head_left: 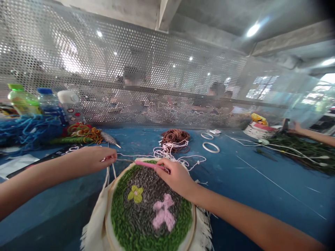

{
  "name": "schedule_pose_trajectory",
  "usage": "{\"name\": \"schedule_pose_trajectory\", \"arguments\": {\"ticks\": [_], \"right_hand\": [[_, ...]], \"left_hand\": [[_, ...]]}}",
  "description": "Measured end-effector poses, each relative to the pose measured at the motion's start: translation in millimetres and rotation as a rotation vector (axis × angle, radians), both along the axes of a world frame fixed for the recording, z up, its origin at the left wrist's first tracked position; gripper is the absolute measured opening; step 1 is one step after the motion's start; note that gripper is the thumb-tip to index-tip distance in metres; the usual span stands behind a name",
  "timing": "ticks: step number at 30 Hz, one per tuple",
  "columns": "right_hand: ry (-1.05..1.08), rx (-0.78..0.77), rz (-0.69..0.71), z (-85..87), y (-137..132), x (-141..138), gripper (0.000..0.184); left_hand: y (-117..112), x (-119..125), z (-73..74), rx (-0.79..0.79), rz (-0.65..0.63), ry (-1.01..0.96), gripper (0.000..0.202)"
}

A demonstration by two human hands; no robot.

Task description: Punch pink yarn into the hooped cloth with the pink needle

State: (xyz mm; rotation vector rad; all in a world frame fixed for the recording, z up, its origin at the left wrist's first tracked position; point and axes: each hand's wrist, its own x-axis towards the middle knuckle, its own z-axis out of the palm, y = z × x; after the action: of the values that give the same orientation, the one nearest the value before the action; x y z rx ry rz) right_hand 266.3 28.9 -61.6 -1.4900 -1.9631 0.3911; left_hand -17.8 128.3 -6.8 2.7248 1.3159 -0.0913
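My right hand is closed around a pink punch needle, which lies nearly level over the top edge of the round embroidery hoop. My left hand pinches a thin strand that runs to the left end of the punch needle. White yarn lies in loose loops behind the hoop, and one length reaches my left hand. Stretched in the hoop, the fabric carries looped green yarn around a grey middle, with a yellow-green flower and a pink shape. Cream cloth with frayed edges hangs around it.
Brown yarn and two white rings lie behind on the blue table. Bottles, blue yarn and orange yarn crowd the left. Dark green strands and another person's arm are at right, before a perforated screen.
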Motion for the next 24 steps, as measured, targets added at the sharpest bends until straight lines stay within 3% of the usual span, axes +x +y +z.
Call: {"name": "schedule_pose_trajectory", "arguments": {"ticks": [7, 18, 24], "right_hand": [[0.085, -0.006, 0.002, 0.6, 0, 2, 0.018], [0.237, -0.043, 0.048, -1.6, 2, 7, 0.025], [0.238, -0.022, 0.040, -0.5, 1, 7, 0.027]], "left_hand": [[5, 2, -6.7, 0.011, 0.045, -0.015, 0.025], [12, -5, 3.1, -0.203, 0.081, -0.107, 0.028], [7, 1, 9.4, -0.031, 0.075, -0.261, 0.040]]}}
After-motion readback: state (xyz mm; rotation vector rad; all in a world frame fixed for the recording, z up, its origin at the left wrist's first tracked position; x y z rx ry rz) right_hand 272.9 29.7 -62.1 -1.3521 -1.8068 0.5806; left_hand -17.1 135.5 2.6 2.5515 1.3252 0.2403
